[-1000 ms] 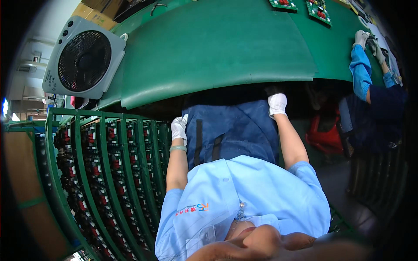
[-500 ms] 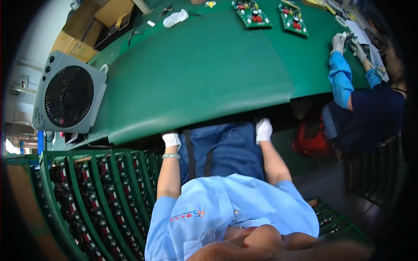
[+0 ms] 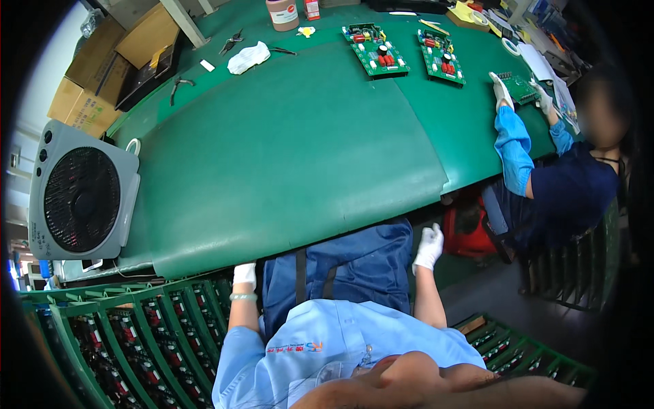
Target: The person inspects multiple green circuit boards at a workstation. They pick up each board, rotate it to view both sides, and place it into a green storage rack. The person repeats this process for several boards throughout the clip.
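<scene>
My left hand (image 3: 244,274), in a white glove with a pale green bangle at the wrist, is low at the table's front edge. It is beside the dark blue cloth with black straps (image 3: 354,262) over my lap. Its fingers are hidden, so its grip cannot be told. My right hand (image 3: 429,247), also white-gloved, hangs in the gap on the right of my lap, apart from the cloth. Its fingers look loosely stretched out, with nothing seen in them. Before me is the green-covered table (image 3: 272,163).
A grey box fan (image 3: 83,198) stands left. Two circuit boards (image 3: 381,58) (image 3: 441,60), pliers (image 3: 231,42) and a white glove (image 3: 249,58) lie farther back. At right, a co-worker (image 3: 565,184) handles a green board (image 3: 516,88). Green racks of boards (image 3: 136,327) flank me.
The view has shifted, showing more of the table's back. My right hand has swung outward, away from my lap. The co-worker's board now lies flatter, with their hands spread at its sides.
</scene>
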Demonstrator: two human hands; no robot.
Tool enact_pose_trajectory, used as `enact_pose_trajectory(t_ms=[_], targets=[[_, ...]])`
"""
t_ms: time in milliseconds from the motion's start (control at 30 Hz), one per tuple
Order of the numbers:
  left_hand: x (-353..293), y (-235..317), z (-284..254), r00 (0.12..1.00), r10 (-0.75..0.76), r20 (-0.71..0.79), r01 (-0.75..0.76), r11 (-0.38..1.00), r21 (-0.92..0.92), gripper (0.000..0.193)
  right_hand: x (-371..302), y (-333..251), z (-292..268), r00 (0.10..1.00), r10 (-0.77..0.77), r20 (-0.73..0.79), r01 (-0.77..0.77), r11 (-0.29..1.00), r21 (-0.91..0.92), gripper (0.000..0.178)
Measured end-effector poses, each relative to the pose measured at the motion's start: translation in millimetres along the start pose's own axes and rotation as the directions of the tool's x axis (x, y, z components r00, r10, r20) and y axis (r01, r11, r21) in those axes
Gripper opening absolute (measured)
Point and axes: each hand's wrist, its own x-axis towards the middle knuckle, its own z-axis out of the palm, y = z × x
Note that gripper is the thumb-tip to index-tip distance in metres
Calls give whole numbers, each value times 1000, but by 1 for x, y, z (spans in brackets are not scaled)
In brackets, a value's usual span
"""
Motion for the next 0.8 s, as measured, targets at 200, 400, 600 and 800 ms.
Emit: enact_pose_trajectory(t_ms=[200,400,600,800], targets=[[-37,-3,-200,925,215,313,149,552,-820,36,-13,-228,2,907,-420,14,419,907,50,29],[13,-11,-332,934,358,-14,-129,300,-945,39,17,-366,141,498,-767,405,798,588,133,30],[136,-7,-333,1000,21,-15,-12,-121,-993,25,113,-423,288,557,-573,601,671,737,80,48],[191,-15,-291,991,-103,82,54,-247,-967,26,129,-454,374,608,-56,792,61,998,25,56]])
